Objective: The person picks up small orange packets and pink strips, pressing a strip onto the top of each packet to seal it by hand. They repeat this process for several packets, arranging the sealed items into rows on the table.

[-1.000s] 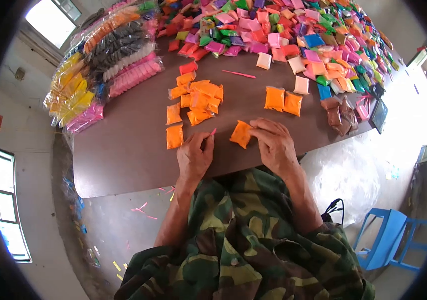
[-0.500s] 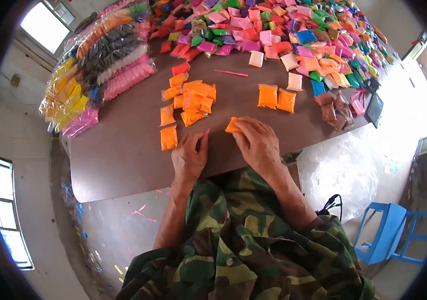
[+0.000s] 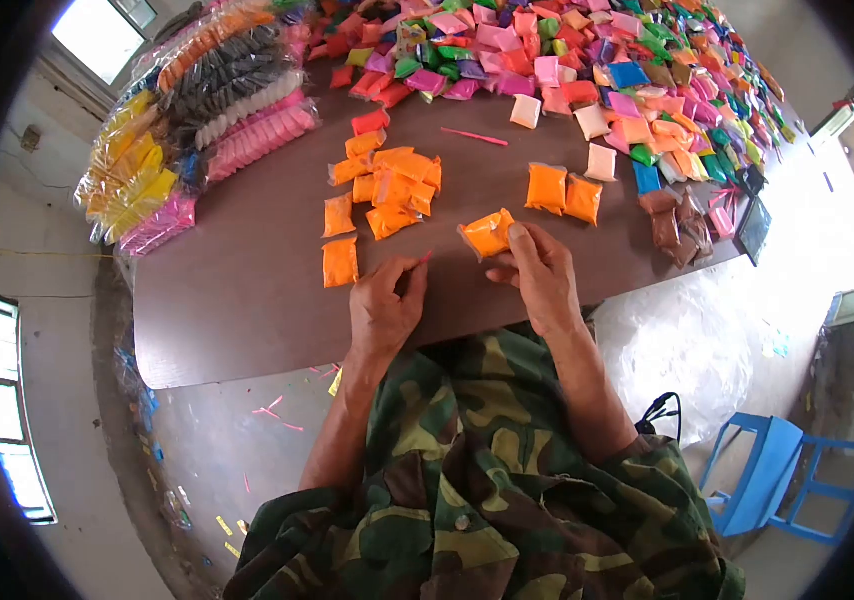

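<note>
Between thumb and fingers, my right hand point(image 3: 539, 272) grips an orange packet point(image 3: 488, 234) in clear wrapping, its far side showing to the left of the fingertips. My left hand point(image 3: 385, 305) is closed in a pinch near the table's front; a small pink tip, perhaps a strip point(image 3: 426, 257), pokes out from the fingers. Beyond the left hand lies a cluster of orange packets point(image 3: 399, 186), with a single orange packet point(image 3: 340, 262) closest to it. Two more orange packets point(image 3: 547, 188) rest side by side, beyond the right hand.
A large heap of multicoloured packets point(image 3: 507, 45) covers the back of the brown table point(image 3: 237, 300). Bundled packets in clear bags point(image 3: 247, 135) stand at the left. Brown packets point(image 3: 685, 228) and a dark flat device point(image 3: 753, 228) sit at the right edge. A blue stool point(image 3: 762, 475) is on the floor.
My right hand has shifted slightly right and turned, so more of the orange packet shows in its grip. The left hand keeps its pinch. The whole view has tilted a little.
</note>
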`<action>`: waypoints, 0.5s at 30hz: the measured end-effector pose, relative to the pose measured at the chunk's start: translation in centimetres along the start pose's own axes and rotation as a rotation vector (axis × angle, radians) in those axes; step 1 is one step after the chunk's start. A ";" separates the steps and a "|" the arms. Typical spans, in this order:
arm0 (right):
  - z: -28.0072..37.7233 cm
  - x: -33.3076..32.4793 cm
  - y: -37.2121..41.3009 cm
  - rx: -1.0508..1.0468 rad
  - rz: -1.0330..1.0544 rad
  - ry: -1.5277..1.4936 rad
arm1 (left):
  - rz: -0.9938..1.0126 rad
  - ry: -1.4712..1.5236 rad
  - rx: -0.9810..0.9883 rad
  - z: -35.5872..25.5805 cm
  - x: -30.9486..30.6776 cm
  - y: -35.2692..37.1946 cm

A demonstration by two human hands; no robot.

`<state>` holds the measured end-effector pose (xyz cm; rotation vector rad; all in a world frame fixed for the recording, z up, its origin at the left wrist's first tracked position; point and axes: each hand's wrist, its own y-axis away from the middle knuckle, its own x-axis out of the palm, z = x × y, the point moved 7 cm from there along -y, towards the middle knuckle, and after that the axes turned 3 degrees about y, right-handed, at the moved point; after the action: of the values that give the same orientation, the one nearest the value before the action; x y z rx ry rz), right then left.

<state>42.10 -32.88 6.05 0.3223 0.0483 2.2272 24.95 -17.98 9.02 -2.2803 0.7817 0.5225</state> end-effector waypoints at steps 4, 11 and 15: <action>-0.6 0.7 0.3 0.028 0.022 -0.001 | -0.012 0.206 -0.211 -0.5 0.7 -0.3; -1.7 3.7 2.1 0.086 0.180 -0.214 | -0.031 0.582 -0.483 0.0 2.2 -0.4; -2.5 3.5 2.5 0.260 0.231 -0.421 | 0.086 0.608 -0.483 0.8 2.1 0.0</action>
<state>37.49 -31.49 4.78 0.9756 0.0774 2.3346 26.43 -18.22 7.33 -2.9180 1.1413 0.0334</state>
